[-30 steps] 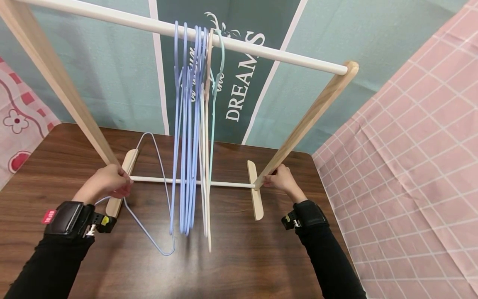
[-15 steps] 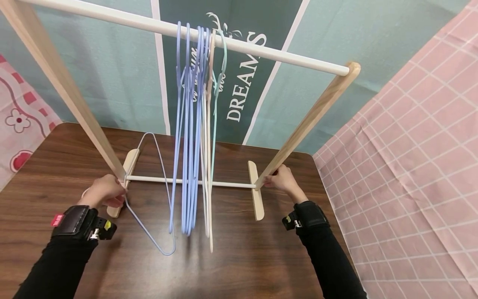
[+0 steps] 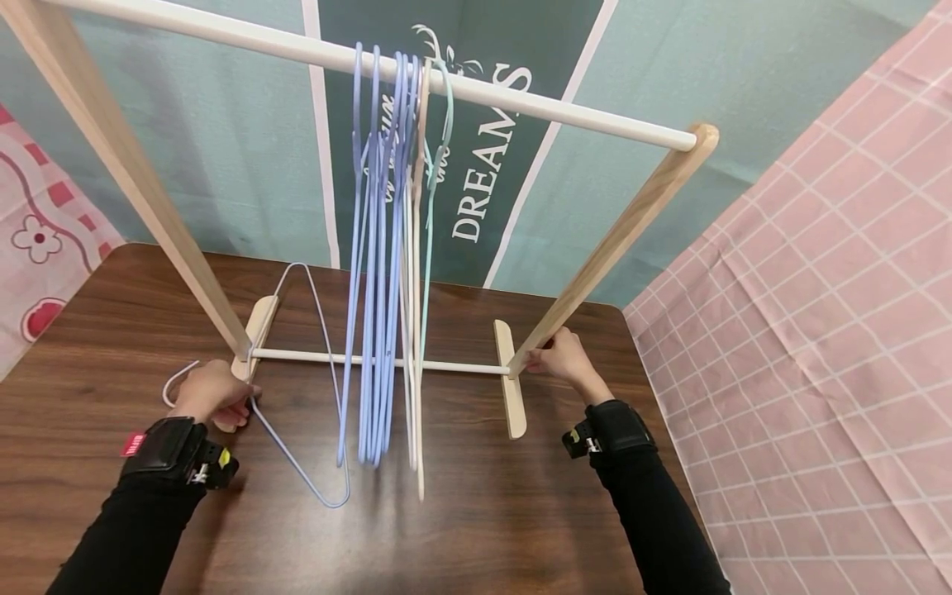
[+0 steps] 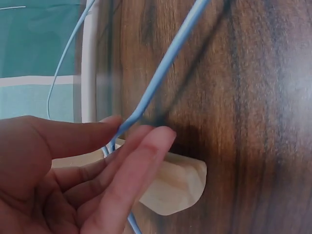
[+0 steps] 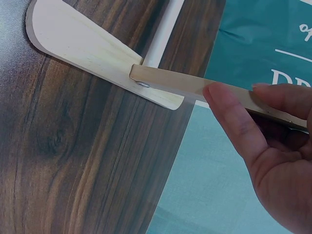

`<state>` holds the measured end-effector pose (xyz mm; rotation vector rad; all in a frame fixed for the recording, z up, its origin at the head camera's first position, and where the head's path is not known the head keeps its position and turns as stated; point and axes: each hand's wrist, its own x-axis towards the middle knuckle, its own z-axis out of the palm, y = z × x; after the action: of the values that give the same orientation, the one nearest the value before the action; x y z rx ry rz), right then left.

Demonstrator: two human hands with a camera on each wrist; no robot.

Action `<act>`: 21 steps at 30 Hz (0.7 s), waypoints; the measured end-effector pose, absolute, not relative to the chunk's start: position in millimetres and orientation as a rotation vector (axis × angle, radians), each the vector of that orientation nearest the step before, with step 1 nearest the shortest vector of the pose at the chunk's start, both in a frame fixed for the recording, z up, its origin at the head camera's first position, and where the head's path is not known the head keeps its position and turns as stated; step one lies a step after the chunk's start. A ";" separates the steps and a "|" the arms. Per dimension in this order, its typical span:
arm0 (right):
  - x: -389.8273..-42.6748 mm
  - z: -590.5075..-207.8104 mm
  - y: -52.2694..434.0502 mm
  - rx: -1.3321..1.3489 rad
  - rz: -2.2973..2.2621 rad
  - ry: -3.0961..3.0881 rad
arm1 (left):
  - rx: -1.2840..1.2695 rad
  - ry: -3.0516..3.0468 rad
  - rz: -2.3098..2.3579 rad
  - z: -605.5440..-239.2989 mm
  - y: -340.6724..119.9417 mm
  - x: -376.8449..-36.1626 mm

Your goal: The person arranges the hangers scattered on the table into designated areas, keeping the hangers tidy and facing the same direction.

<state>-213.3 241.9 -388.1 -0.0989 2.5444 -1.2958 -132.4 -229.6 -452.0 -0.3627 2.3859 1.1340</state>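
The left hand [image 3: 213, 395] pinches a blue hanger [image 3: 297, 463] lying on the table [image 3: 111, 330]; the right hand [image 3: 561, 359] grips the rack's right post [image 3: 617, 231] near the table's far right corner.

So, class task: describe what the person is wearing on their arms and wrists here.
Both arms are in long black sleeves. The left wrist carries a black strap-on camera unit with a small red tag and a yellow-and-metal fitting. The right wrist carries a similar black unit with a metal fitting. Both hands are bare.

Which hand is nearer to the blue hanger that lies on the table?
The left hand: it pinches the blue hanger near the rack's left foot. The right hand is apart from it, holding the rack's right post.
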 end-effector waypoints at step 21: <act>-215.2 -388.0 241.6 -0.046 -1.271 2.549 | -0.376 2.356 1.191 -456.6 -226.7 -130.8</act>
<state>-215.2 241.6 -388.0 -0.0456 2.5489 -1.2713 -130.8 -226.7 -456.6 -0.3764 2.3564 1.1914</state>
